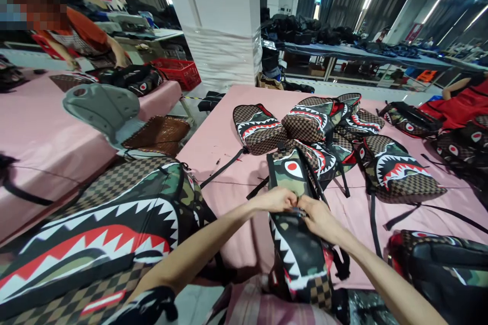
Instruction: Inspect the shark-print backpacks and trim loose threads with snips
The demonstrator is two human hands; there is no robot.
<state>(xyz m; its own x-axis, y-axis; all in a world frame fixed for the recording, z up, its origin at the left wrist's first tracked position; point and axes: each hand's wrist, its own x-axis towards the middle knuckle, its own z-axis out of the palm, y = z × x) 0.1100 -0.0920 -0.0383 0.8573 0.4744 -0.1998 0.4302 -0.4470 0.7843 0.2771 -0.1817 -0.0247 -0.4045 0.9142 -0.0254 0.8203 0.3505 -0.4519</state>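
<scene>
Backpack [292, 236] at lower centre, pinched in curled fingers of left hand [279, 199] and right hand [318, 217]; bags [307, 124] crowd the surface [213, 142] beyond, larger bag [114, 233] lower left.

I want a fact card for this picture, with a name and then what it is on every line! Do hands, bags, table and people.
Left hand: the left hand, fingers curled at the middle bag
Right hand: the right hand, at the same bag; exact grip unclear
Bag pattern: shark teeth, camouflage, brown checks, red-and-white eye
Big bag: the large shark bag, at lower left
Table: pink table, more shark bags on it
Nearby person: orange sleeve, upper left
Chair: grey chair
</scene>
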